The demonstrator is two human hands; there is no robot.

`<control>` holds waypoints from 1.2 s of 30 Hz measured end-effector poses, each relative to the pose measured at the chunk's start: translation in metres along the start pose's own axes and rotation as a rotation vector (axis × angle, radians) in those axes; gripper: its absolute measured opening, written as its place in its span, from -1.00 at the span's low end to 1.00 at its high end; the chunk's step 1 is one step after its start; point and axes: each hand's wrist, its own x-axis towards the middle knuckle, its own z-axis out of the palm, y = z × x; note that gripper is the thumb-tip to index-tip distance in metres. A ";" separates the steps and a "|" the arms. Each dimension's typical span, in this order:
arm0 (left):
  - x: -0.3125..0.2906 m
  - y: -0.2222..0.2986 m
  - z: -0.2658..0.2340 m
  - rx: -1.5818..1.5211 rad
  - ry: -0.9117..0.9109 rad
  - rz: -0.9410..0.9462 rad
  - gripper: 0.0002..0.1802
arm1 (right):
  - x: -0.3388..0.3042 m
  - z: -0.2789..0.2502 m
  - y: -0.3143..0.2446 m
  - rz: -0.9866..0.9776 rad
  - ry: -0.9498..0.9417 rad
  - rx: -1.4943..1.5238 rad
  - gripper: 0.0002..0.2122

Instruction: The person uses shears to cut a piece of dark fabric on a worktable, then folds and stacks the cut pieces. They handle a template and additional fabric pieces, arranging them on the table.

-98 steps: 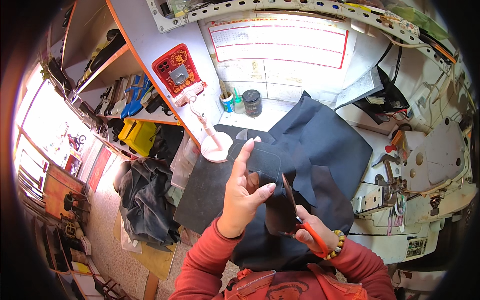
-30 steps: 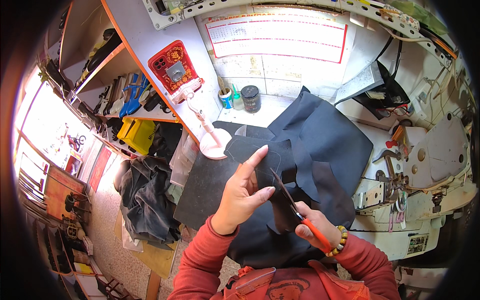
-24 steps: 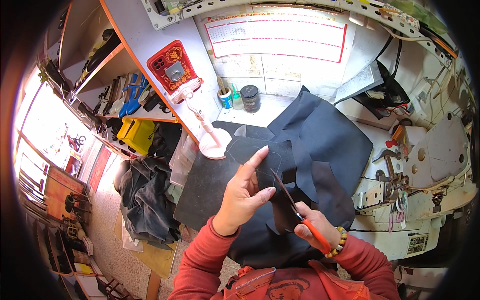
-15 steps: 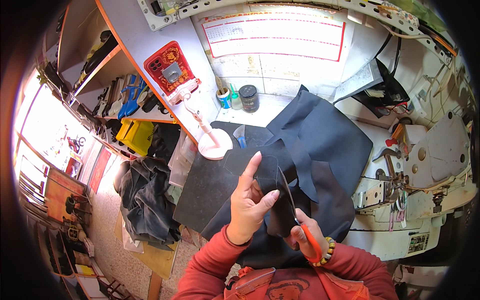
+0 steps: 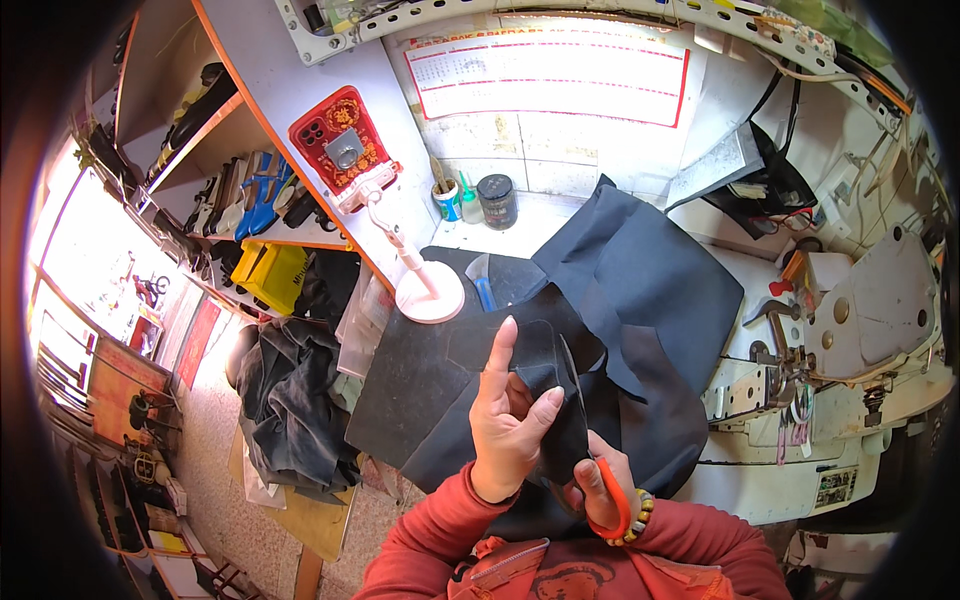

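My left hand (image 5: 503,435) is closed on a piece of black sheet material (image 5: 535,345), probably leather, with a thin pale outline drawn on it. The index finger points up along its face and the thumb presses near its right side. In my right hand (image 5: 604,470) are scissors (image 5: 612,502) with orange handles. Their long blades point up along the piece's right edge, which lies between or against them; the exact contact cannot be made out. A larger dark sheet (image 5: 650,255) spreads behind, with loose folds beside the blades.
A dark board (image 5: 395,385) lies under the work, with a blue-handled tool (image 5: 484,288) on it. A pink phone stand (image 5: 430,297) holds a red phone (image 5: 340,140). Small jars (image 5: 497,200) stand by the wall. A sewing machine (image 5: 860,310) is at right, dark cloth (image 5: 295,410) at left.
The scissors and right hand have shifted slightly left. The black piece has bent and tilted a little in my left hand, and the flap right of the blades stands out more.
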 end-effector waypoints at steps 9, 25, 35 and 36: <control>-0.004 0.009 0.001 -0.168 -0.209 -0.065 -0.12 | 0.018 -0.011 -0.006 -0.069 -0.034 -0.220 -0.33; -0.005 0.009 0.000 -0.201 -0.143 -0.038 -0.17 | 0.012 0.001 0.000 -0.099 0.032 -0.063 -0.43; 0.010 0.011 -0.008 -0.018 0.103 0.015 -0.71 | 0.020 -0.007 0.001 -0.099 -0.035 -0.407 -0.29; 0.010 0.012 -0.008 0.059 0.075 0.024 -0.71 | 0.022 -0.007 -0.002 -0.100 -0.032 -0.422 -0.28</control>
